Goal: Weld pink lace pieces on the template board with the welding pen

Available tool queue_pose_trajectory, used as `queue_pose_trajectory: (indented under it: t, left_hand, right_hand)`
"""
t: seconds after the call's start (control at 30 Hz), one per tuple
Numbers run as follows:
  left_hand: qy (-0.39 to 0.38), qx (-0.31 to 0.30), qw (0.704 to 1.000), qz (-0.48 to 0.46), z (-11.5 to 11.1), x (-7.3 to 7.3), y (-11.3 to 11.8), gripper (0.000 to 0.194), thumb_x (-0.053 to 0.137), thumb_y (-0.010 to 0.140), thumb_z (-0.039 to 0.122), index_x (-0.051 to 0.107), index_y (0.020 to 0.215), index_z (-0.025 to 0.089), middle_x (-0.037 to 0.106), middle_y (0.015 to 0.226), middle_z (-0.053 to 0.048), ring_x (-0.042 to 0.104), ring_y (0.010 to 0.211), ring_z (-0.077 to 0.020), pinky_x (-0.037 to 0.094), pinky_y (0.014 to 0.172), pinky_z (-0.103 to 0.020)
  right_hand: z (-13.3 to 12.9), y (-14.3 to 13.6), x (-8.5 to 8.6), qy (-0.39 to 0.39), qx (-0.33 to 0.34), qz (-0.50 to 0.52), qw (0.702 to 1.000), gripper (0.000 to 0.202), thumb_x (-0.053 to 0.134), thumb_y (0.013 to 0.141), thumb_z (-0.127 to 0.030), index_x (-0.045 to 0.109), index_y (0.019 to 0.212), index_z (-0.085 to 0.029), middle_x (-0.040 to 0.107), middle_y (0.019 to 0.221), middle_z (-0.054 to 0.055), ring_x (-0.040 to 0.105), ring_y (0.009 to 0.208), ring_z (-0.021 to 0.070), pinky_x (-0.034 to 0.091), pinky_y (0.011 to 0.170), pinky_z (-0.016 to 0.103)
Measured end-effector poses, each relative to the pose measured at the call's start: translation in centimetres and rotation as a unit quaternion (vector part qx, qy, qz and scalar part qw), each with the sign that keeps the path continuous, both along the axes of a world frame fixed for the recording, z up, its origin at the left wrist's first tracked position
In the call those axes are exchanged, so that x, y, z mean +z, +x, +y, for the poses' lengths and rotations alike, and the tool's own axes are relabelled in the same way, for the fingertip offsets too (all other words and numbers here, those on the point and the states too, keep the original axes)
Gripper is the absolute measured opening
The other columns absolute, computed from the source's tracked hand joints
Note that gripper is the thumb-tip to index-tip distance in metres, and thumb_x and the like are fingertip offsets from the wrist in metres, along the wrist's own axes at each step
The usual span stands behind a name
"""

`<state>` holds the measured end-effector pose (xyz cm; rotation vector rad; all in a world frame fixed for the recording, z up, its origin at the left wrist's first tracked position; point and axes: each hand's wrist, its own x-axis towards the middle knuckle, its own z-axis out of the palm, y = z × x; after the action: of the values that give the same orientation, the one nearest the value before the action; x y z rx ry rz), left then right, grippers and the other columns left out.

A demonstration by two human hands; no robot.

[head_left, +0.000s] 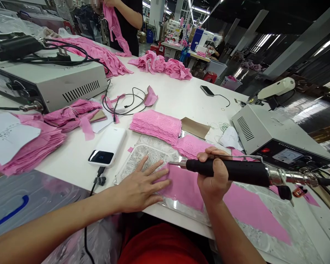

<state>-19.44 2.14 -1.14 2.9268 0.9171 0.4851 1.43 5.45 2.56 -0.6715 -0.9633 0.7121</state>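
My right hand [214,176] is wrapped round a black ultrasonic handpiece [233,171] with a thin metal tip. The tip points left and sits at the upper left corner of a pink fabric piece [181,187]; I cannot tell whether it touches. My left hand [143,185] lies flat, fingers spread, on the left edge of that piece. Under it is a clear sheet over a grey-patterned board [137,154]. Another pink panel [257,212] stretches off to the right, partly behind my right forearm. A stack of pink lace pieces [156,126] stands just beyond.
A grey generator box [280,135] with a dial stands at right, another [71,79] at left. A white power bank [110,145] with cable lies near my left forearm. Pink fabric bundles [165,66], a phone [207,90] and brown card [195,127] lie beyond. A person stands across the table.
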Motion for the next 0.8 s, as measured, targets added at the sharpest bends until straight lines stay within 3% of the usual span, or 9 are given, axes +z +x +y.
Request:
queue_pose_trajectory:
  t: [0.4,0.63,0.8]
  left_hand:
    - [-0.001,-0.002,1.0,0.014,0.08,-0.06,-0.05,0.043,0.044,0.097,0.046,0.047,0.138,0.032,0.042,0.15,-0.002,0.026,0.144,-0.03,-0.006,0.116,-0.059]
    - [-0.01,-0.004,1.0,0.02,0.17,0.04,-0.08,0.044,0.046,0.096,0.044,0.046,0.139,0.033,0.042,0.149,-0.002,0.025,0.144,-0.0307,-0.003,0.116,-0.06]
    - [0.032,-0.004,0.999,0.037,0.31,-0.06,-0.1,0.048,0.049,0.095,0.043,0.043,0.141,0.032,0.04,0.151,-0.003,0.023,0.144,-0.0301,-0.007,0.115,-0.059]
  right_hand:
    - [0.09,0.03,-0.04,-0.003,-0.002,-0.008,1.0,0.009,0.06,0.076,-0.025,0.063,0.083,-0.02,0.059,0.082,-0.001,0.056,0.061,0.0094,0.049,0.068,0.032]
    - [0.18,0.05,0.0,0.005,0.003,-0.021,1.0,0.004,0.06,0.077,-0.024,0.058,0.079,-0.021,0.058,0.08,-0.002,0.056,0.06,0.0096,0.049,0.062,0.031]
    - [0.33,-0.16,0.04,0.006,0.008,-0.014,1.0,0.005,0.061,0.077,-0.024,0.058,0.079,-0.02,0.059,0.08,-0.002,0.056,0.06,0.0092,0.048,0.063,0.03]
